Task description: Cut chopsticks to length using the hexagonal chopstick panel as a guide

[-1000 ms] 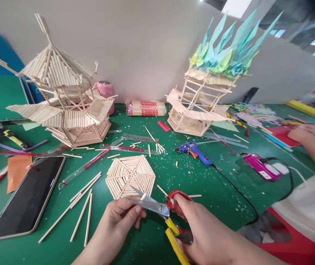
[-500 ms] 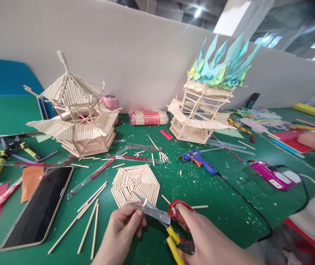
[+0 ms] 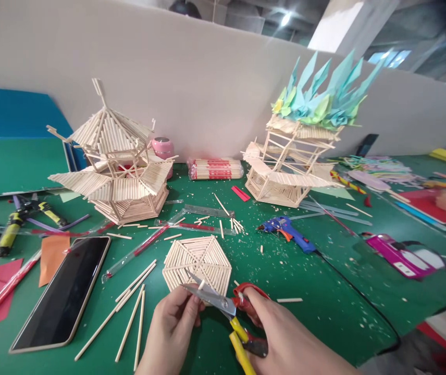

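Well apart: scissors [image 3: 220, 302], glue gun [image 3: 288, 233]

Green table [image 3: 285, 276] — phone [image 3: 62, 297], sticks [image 3: 130, 323], glue gun [image 3: 290, 235]

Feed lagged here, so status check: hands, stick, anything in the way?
Left hand pinching wooden stick. Right hand gripping scissors, open at the stick's end. Flat stickwork panel close by, partly behind scissors.
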The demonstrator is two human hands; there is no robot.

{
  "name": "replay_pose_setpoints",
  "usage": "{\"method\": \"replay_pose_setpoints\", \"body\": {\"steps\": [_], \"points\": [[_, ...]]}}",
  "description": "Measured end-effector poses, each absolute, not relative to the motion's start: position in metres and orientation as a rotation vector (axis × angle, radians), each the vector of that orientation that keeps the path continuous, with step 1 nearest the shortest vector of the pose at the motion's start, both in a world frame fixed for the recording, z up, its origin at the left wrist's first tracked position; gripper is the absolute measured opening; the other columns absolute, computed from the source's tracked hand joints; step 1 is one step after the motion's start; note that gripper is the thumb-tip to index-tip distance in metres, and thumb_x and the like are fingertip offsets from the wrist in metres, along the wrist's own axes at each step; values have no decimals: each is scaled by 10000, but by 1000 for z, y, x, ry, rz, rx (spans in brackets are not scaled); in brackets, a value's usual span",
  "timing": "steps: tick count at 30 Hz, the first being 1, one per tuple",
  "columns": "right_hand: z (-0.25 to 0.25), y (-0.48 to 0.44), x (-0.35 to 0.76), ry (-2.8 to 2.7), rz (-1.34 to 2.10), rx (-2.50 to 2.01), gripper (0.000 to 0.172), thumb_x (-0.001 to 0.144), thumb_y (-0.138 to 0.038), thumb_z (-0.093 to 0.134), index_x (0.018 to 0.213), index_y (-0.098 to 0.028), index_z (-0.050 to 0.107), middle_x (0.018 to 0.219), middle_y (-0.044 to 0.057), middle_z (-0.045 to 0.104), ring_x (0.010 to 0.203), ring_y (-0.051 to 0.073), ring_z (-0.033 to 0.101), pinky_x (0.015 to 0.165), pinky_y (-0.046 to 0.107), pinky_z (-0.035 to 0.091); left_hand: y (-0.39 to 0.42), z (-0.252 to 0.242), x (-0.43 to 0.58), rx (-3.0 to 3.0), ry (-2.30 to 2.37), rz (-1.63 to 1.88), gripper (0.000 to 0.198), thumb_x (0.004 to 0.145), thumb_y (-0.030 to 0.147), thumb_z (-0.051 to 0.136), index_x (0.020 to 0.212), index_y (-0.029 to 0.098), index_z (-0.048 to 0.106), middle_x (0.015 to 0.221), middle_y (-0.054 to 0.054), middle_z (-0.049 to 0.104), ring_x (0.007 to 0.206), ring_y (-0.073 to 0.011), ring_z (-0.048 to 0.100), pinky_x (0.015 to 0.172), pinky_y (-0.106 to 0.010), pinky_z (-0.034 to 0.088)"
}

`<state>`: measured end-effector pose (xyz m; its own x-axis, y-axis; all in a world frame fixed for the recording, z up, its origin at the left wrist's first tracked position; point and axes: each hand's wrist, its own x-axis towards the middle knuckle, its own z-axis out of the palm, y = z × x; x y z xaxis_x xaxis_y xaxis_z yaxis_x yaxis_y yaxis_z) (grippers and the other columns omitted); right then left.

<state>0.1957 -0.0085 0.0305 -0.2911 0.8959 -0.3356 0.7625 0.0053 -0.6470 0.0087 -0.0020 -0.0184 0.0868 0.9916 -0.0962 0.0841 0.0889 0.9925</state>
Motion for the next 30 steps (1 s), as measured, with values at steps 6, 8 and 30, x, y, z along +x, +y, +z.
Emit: {"method": "replay_pose_setpoints", "body": {"steps": [6,8,30], "points": [[30,-2,186,-2111,1149,-1678,269,664,-242,618,891,-188,485,834,53,628,734,182,582,610,235,423,-1,-13,5,1399,1445,1109,257,814,311,454,640,166,575,558,-3,539,522,-133,479,478,-202,394],[30,1,181,-2119,1148,-1661,279,660,-246,621,894,-187,480,821,49,631,725,183,586,595,235,419,0,-11,2,1495,1534,1128,219,814,280,455,675,169,583,588,-10,561,540,-140,490,498,-205,397],[35,23,214,-1652,1409,-1566,369,699,-357,638,963,-173,456,805,9,467,784,164,518,694,265,484,4,-20,-34,2094,2229,631,328,845,177,363,1101,109,556,878,-124,699,671,-226,661,542,-290,475]]}}
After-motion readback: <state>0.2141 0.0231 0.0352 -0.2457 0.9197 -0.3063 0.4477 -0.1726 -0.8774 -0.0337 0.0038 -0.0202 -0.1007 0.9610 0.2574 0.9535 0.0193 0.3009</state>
